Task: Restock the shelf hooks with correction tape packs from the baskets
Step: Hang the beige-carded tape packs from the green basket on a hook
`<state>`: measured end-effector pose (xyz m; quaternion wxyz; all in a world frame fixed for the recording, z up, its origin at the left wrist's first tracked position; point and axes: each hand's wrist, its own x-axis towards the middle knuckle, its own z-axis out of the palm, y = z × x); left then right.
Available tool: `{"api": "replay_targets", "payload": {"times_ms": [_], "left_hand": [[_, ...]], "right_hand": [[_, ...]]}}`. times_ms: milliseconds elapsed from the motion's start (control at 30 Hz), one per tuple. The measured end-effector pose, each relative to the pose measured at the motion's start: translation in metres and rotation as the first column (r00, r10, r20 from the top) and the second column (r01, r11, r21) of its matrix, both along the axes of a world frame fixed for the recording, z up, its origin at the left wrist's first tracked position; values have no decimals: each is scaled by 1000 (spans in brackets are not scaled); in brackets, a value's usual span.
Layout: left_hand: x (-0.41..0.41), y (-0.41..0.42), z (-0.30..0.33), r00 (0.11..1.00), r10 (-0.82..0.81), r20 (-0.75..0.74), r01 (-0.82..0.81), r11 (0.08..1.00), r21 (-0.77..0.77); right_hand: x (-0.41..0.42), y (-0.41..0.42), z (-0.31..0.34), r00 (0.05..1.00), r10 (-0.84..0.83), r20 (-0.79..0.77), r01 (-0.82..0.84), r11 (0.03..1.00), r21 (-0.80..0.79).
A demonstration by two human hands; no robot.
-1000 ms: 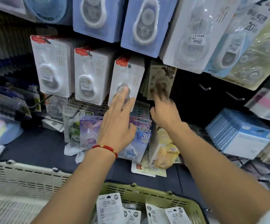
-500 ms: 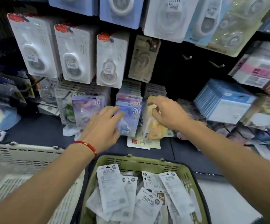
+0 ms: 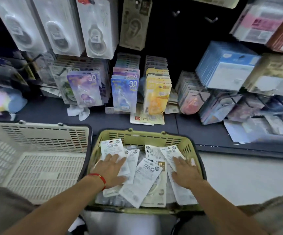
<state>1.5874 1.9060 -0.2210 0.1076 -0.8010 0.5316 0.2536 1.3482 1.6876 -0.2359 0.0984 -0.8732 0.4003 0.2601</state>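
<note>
A green basket (image 3: 142,135) in front of me holds several white correction tape packs (image 3: 141,181) lying loose. My left hand (image 3: 111,169), with a red cord at the wrist, lies flat with spread fingers on a pack at the basket's left. My right hand (image 3: 185,173) lies flat on a pack (image 3: 181,192) at the basket's right. Neither hand grips anything. Above, a beige pack (image 3: 134,22) hangs on a hook, and two bare hooks (image 3: 210,19) stick out to its right.
A cream basket (image 3: 40,141) stands to the left of the green one. White blister packs (image 3: 95,28) hang at upper left. Coloured packs marked 30 (image 3: 124,92) and a yellow pack (image 3: 156,97) hang low over the dark shelf (image 3: 205,131). Blue packs (image 3: 227,65) hang at right.
Both hands came down from the hanging packs on the shelf into the green basket and now lie flat on the white packs. The view tilted downward.
</note>
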Motion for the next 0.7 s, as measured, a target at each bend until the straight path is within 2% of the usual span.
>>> {"api": "replay_targets", "payload": {"times_ms": [67, 133, 200, 267, 333, 400, 467, 500, 533, 600, 700], "left_hand": [[-6, -1, -3, 999, 10, 45, -8, 1000, -29], [-11, -3, -4, 995, -11, 98, 11, 1000, 3], [-14, -6, -4, 993, -12, 116, 8, 999, 33], [-16, -8, -3, 992, -25, 120, 20, 999, 40], [-16, -7, 0, 990, -62, 123, 58, 997, 42], [-16, -5, 6, 991, -66, 114, 66, 998, 7], [-16, -4, 16, 997, 10, 74, -5, 997, -71], [-17, -4, 22, 995, 95, 29, -90, 985, -146], [-18, -5, 28, 979, 201, -30, -202, 949, -240], [-19, -4, 40, 899, 411, -148, -434, 798, -419], [-16, 8, 52, 687, 631, -361, -704, 453, -547]], "right_hand": [[1, 9, 3, 988, -29, 152, 29, 1000, 4], [3, 13, 11, 960, -78, 269, 96, 994, -56], [2, 14, 24, 906, -188, 378, 247, 962, -113], [1, 14, 35, 800, -308, 515, 417, 902, -109], [2, 13, 46, 634, -411, 655, 536, 844, 11], [5, 13, 55, 409, -537, 738, 576, 779, 248], [9, 15, 62, 177, -697, 695, 545, 658, 520], [12, 17, 64, 88, -770, 632, 511, 580, 635], [15, 20, 66, 30, -827, 561, 472, 507, 722], [22, 27, 66, -16, -894, 448, 368, 412, 834], [41, 39, 66, -56, -945, 323, 207, 306, 929]]}}
